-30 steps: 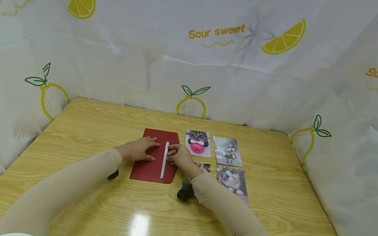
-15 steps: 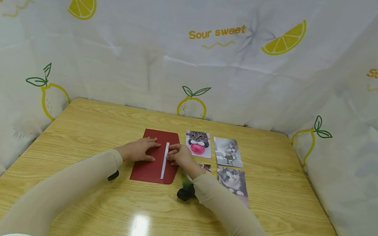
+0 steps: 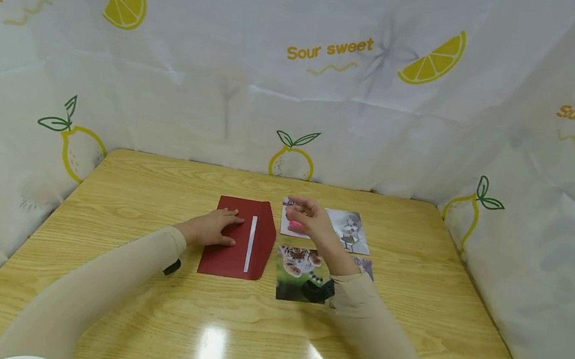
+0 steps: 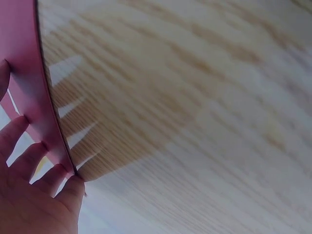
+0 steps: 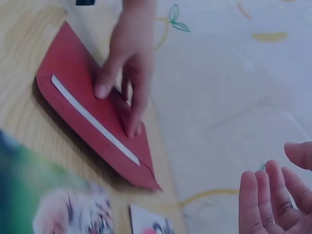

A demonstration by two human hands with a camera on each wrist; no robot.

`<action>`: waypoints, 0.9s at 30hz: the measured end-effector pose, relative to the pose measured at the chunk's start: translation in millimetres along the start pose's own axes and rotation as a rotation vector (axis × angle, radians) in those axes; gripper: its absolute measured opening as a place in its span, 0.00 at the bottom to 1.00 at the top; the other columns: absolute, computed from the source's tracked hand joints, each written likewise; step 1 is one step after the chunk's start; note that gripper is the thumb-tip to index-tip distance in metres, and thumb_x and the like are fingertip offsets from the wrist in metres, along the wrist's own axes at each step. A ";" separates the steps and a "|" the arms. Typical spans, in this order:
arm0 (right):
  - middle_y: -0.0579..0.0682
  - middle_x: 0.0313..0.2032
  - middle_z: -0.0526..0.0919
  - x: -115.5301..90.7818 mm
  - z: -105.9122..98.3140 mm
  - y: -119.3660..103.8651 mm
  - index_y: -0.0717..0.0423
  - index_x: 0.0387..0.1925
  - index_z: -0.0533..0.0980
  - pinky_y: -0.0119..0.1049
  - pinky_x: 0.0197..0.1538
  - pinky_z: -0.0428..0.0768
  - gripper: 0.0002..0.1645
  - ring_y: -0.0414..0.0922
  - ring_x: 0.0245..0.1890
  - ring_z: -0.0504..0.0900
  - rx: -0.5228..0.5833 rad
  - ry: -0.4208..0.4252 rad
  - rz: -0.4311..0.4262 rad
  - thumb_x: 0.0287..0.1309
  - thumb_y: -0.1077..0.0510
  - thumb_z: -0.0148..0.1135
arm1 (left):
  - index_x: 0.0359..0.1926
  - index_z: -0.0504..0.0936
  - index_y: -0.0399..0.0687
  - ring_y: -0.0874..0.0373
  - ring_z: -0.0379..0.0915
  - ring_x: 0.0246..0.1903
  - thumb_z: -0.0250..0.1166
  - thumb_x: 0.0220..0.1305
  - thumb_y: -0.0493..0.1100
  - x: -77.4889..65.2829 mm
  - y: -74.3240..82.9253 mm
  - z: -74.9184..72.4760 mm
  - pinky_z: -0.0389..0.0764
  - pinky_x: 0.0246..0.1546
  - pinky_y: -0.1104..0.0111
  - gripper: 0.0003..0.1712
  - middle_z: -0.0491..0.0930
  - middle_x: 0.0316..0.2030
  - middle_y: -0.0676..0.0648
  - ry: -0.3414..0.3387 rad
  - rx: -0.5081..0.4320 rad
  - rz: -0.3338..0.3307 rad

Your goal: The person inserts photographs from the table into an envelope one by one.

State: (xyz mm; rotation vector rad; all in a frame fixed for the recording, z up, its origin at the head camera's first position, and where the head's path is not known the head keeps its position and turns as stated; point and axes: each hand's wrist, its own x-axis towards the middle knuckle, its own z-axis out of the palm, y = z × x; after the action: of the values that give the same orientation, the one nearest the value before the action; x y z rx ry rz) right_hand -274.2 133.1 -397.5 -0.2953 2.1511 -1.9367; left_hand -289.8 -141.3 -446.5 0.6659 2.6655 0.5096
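Observation:
A red envelope (image 3: 224, 263) lies on the table, its flap (image 3: 267, 243) unfolded towards the right. Along the envelope near the flap's fold runs a white strip (image 3: 250, 244). My left hand (image 3: 209, 228) rests on the envelope's left part with fingers spread; the left wrist view shows the fingertips (image 4: 36, 146) at its edge. My right hand (image 3: 314, 225) is raised over the cat photo with the pink ball (image 3: 285, 229), fingers loosely bent and holding nothing. In the right wrist view its fingers (image 5: 278, 195) are apart from the envelope.
Right of the envelope lie a tiger photo (image 3: 288, 286), a pale grey cat photo (image 3: 360, 237) and another photo (image 3: 366, 266), mostly hidden behind my right wrist. Black wrist gear (image 3: 319, 291) hangs below that wrist. A white lemon-print cloth (image 3: 194, 100) stands behind the table (image 3: 138, 317).
My right hand has left the envelope's strip and flap and moved right, over the upper photos. The flap's tip and the tiger photo have come into sight. My left hand stays put.

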 end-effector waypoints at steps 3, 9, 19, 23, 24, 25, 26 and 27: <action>0.54 0.48 0.76 -10.2 -21.0 -4.7 0.62 0.68 0.63 0.46 0.54 0.81 0.30 0.44 0.46 0.80 0.000 0.029 -0.029 0.68 0.60 0.56 | 0.72 0.63 0.47 0.39 0.41 0.74 0.63 0.66 0.51 -0.8 -0.2 -0.3 0.55 0.71 0.48 0.37 0.51 0.74 0.39 0.003 0.000 0.005; 0.45 0.43 0.77 -29.7 -61.6 3.4 0.64 0.66 0.64 0.35 0.47 0.83 0.28 0.34 0.40 0.79 0.018 0.116 -0.078 0.68 0.61 0.56 | 0.72 0.62 0.47 0.39 0.41 0.74 0.62 0.67 0.51 -1.3 -0.8 0.2 0.55 0.71 0.47 0.36 0.50 0.75 0.39 0.003 0.001 0.010; 0.38 0.41 0.76 -64.5 -118.9 27.4 0.57 0.61 0.69 0.30 0.45 0.83 0.21 0.31 0.40 0.79 -0.069 0.215 -0.019 0.68 0.58 0.56 | 0.72 0.63 0.46 0.39 0.41 0.74 0.63 0.67 0.50 -3.1 1.6 -0.8 0.55 0.71 0.48 0.36 0.50 0.75 0.39 0.008 -0.010 0.006; 0.42 0.42 0.77 -74.4 -137.5 38.0 0.69 0.67 0.61 0.33 0.47 0.82 0.30 0.32 0.41 0.78 -0.184 0.219 0.075 0.70 0.57 0.54 | 0.72 0.63 0.46 0.39 0.41 0.74 0.63 0.67 0.50 -3.6 2.2 -1.1 0.55 0.71 0.48 0.37 0.50 0.74 0.39 0.007 -0.008 0.009; 0.44 0.43 0.77 -76.1 -141.4 40.7 0.70 0.67 0.59 0.34 0.48 0.82 0.32 0.32 0.41 0.78 -0.204 0.216 0.102 0.70 0.57 0.54 | 0.72 0.63 0.46 0.39 0.41 0.74 0.63 0.67 0.50 -3.7 2.3 -1.1 0.55 0.71 0.48 0.37 0.50 0.74 0.39 0.007 -0.008 0.008; 0.46 0.44 0.77 -77.6 -144.6 43.0 0.72 0.68 0.59 0.34 0.48 0.83 0.32 0.33 0.41 0.79 -0.219 0.214 0.128 0.70 0.58 0.54 | 0.72 0.62 0.46 0.39 0.41 0.74 0.63 0.67 0.50 -3.8 2.3 -1.0 0.55 0.71 0.48 0.37 0.50 0.74 0.39 0.006 -0.007 0.008; 0.48 0.45 0.77 -78.9 -147.1 44.8 0.73 0.68 0.58 0.35 0.47 0.83 0.33 0.33 0.41 0.79 -0.230 0.209 0.152 0.69 0.59 0.54 | 0.72 0.62 0.46 0.39 0.41 0.74 0.63 0.67 0.50 -3.8 2.2 -0.9 0.55 0.71 0.48 0.37 0.50 0.75 0.39 0.006 -0.005 0.007; 0.50 0.45 0.78 -80.0 -149.2 46.6 0.74 0.67 0.58 0.35 0.47 0.83 0.33 0.34 0.40 0.79 -0.242 0.206 0.174 0.69 0.59 0.54 | 0.72 0.62 0.46 0.39 0.41 0.74 0.63 0.67 0.50 -3.8 2.1 -0.7 0.55 0.71 0.48 0.37 0.50 0.75 0.39 0.006 -0.004 0.006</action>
State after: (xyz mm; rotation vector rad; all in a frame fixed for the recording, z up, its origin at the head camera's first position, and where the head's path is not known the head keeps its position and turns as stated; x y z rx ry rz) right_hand -243.0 303.5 -426.2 0.0550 2.4543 -1.6785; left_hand -286.2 -141.7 -444.1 0.6726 2.6686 0.5189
